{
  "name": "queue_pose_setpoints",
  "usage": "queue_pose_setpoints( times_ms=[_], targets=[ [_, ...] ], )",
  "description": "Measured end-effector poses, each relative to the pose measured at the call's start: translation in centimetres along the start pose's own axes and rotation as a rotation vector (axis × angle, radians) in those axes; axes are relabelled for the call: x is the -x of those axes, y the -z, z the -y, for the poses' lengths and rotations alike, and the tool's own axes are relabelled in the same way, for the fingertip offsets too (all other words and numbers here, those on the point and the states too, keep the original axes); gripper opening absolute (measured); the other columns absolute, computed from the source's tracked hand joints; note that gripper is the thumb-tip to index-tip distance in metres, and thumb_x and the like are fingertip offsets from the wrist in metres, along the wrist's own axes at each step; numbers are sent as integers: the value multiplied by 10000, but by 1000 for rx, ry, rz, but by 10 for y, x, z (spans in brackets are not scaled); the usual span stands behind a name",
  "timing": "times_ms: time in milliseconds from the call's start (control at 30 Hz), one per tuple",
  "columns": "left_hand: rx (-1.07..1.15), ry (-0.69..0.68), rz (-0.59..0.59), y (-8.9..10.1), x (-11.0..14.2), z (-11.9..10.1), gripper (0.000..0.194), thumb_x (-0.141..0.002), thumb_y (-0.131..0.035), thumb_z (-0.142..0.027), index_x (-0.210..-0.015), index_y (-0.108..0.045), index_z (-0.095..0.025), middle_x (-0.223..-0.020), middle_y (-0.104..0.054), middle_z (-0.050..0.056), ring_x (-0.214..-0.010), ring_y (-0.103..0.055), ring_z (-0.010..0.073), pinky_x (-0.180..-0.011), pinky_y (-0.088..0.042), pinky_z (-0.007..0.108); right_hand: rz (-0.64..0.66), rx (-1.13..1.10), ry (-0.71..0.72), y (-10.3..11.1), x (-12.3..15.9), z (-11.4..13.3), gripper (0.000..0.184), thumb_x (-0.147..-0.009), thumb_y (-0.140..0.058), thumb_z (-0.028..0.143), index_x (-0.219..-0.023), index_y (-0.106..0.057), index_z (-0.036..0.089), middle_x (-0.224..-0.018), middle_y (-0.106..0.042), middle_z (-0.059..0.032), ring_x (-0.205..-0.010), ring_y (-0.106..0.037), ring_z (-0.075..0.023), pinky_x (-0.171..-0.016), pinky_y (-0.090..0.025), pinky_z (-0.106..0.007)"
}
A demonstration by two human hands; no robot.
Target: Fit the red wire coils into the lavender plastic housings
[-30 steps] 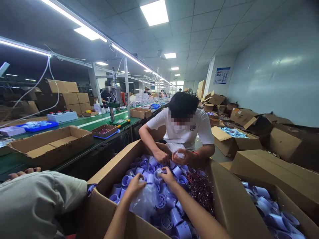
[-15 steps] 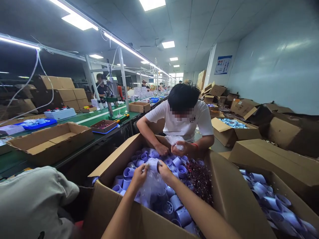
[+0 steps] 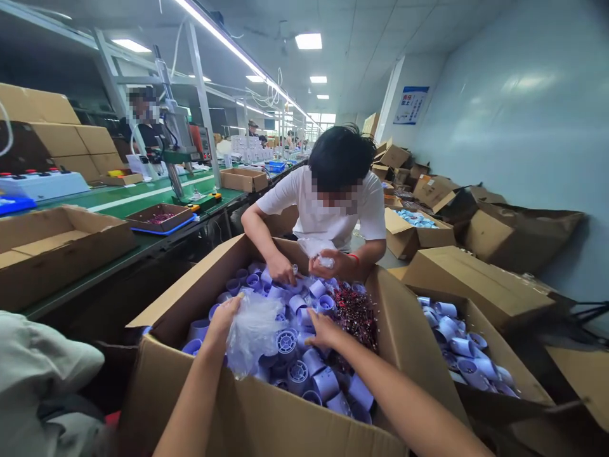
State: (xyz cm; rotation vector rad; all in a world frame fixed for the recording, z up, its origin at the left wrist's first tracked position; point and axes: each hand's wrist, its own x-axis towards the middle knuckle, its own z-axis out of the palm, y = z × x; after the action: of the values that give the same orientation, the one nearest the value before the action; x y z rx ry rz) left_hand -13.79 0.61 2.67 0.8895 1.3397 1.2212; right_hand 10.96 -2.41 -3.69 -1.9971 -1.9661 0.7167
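A big cardboard box (image 3: pixel 266 419) in front of me is full of pale blue plastic cylinder parts (image 3: pixel 309 374). My left hand (image 3: pixel 221 320) is closed on a crumpled clear plastic bag (image 3: pixel 252 330) above the parts. My right hand (image 3: pixel 323 330) is beside the bag, palm down on the parts, its fingers curled; I cannot make out what is in them. A heap of small dark red pieces (image 3: pixel 354 314) lies at the box's right side. Across the box a person in a white T-shirt (image 3: pixel 333 216) has both hands in the parts and holds a small clear bag (image 3: pixel 321 254).
A second open box (image 3: pixel 476 362) of the same blue parts stands to the right, with more cardboard boxes (image 3: pixel 480 279) behind it. A green workbench (image 3: pixel 143 203) runs along the left with an empty carton (image 3: pixel 52 247), a tray and a press. Another person's sleeve (image 3: pixel 42 374) shows at bottom left.
My hands have separated: the left kept the plastic bag and moved left, the right let go and dropped onto the parts. The view has tilted down and turned right.
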Motion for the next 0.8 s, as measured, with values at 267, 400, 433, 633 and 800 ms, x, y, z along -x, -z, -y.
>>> queue_pose_setpoints(
  times_ms=[267, 400, 433, 633, 800],
  targets=[
    [-103, -73, -46, -4, 10, -6, 398, -470, -645, -548, -504, -475, -190, -430, -399, -77, -425, -340, 79, -428, -279, 223, -66, 121, 112, -18, -12, 33, 376, -705, -573, 131, -1075, -546, 190, -1228, -475, -115, -1076, -481, -257, -902, -372, -348],
    [-122, -116, -79, -7, 13, -7, 405, -502, -640, -539, -497, -407, -207, -442, -337, -87, -443, -282, 73, -436, -240, 222, -31, 126, 68, -2, -13, 23, 462, -666, -614, 177, -1122, -540, 176, -1190, -500, -122, -1047, -511, -256, -866, -388, -339],
    [-124, -112, -80, -7, 13, -7, 402, -506, -634, -538, -501, -402, -210, -446, -331, -86, -448, -280, 75, -439, -236, 224, 13, 123, 65, 4, -14, 18, 456, -633, -660, 210, -1080, -575, 188, -1142, -540, -100, -991, -541, -244, -832, -405, -324],
    [-137, -73, -91, -8, 8, -5, 362, -507, -591, -539, -556, -496, -193, -471, -389, -71, -473, -336, 95, -462, -253, 228, 265, 40, 32, 15, -18, 2, 182, -627, -741, 340, -592, -654, 184, -608, -623, -5, -643, -598, -177, -638, -454, -274],
    [-115, -60, -61, -6, 4, -2, 373, -512, -608, -540, -579, -520, -185, -467, -432, -63, -480, -406, 118, -484, -303, 236, 77, -157, 4, -27, -26, 28, 243, -864, -571, 351, -1012, -617, 164, -1023, -628, -61, -914, -606, -199, -786, -504, -368]
  ],
)
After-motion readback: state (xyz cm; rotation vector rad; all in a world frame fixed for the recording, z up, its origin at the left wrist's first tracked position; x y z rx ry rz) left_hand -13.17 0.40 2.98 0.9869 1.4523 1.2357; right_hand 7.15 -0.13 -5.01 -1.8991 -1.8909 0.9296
